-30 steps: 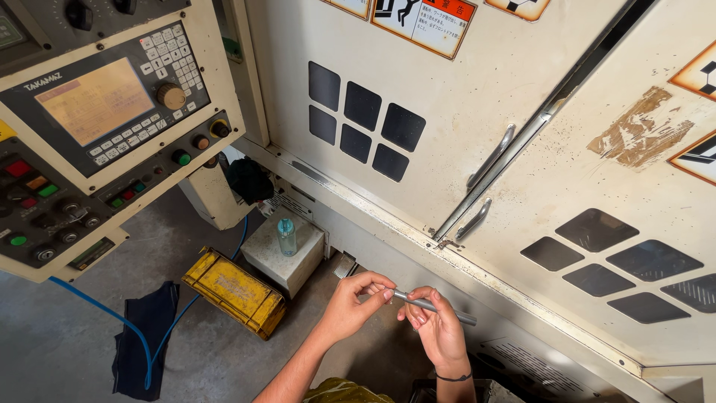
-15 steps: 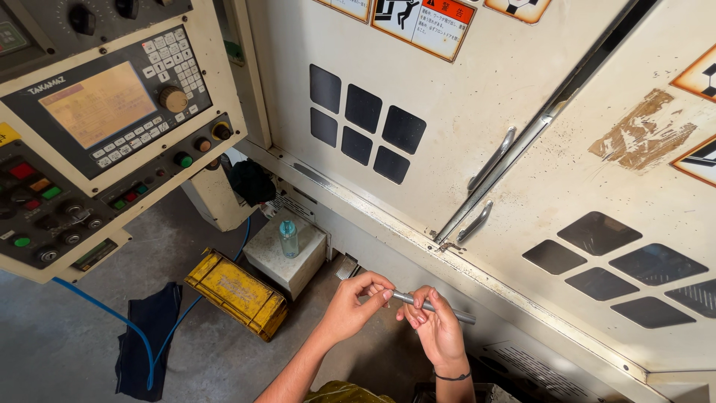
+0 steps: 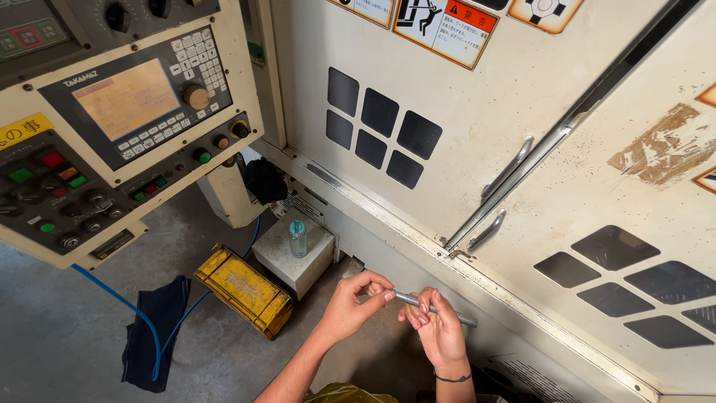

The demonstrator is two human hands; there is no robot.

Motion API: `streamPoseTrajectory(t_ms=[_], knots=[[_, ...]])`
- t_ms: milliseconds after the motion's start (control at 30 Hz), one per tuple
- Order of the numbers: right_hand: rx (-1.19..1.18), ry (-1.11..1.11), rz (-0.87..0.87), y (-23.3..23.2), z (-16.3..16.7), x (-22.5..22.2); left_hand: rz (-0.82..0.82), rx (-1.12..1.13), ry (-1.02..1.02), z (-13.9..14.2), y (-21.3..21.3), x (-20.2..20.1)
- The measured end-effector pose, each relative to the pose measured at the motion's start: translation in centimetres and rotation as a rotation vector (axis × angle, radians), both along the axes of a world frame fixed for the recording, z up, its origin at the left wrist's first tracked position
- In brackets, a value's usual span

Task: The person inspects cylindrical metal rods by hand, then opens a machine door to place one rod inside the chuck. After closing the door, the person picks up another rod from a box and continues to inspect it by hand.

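Right hand (image 3: 440, 332) and left hand (image 3: 350, 306) both pinch a thin metal rod (image 3: 436, 309), fingers closed on it. Rod's long axis runs left-to-right, slightly downward, bridging the hands. Beyond: yellow case (image 3: 245, 289), bottle (image 3: 297, 238), machine door (image 3: 477, 112).

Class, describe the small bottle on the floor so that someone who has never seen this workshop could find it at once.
Start at the big cream machine with its control panel on the left. Below the panel, on the concrete floor, a pale square block sits beside a yellow case. The small bottle stands upright on that block: clear and bluish, the only see-through thing there.
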State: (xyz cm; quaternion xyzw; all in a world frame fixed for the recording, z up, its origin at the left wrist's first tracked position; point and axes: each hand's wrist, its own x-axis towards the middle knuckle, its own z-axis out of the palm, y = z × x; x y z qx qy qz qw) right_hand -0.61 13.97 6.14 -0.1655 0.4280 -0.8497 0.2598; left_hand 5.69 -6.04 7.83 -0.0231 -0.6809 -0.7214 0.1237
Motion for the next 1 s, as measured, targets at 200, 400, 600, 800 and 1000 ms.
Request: streamPoseTrajectory(t_ms=[200,400,600,800,1000], knots=[[-0.009,-0.005,0.014,-0.6,0.1,-0.1,0.075,-0.04,0.037,-0.1,-0.5,0.2],[-0.007,-0.021,0.026,-1.1,0.2,-0.3,0.116,-0.045,0.046,-0.2,-1.1,0.3],[-0.022,-0.038,0.068,-1.9,0.5,-0.6,0.091,-0.025,0.009,0.3,-1.6,0.7],[-0.027,-0.063,0.145,-2.9,0.6,-0.7,0.107,-0.08,0.084,0.4,-2.3,1.8],[-0.292,-0.162,0.383,-2.4,0.4,0.1,-0.264,0.448,0.05,-1.0,-2.5,2.4]])
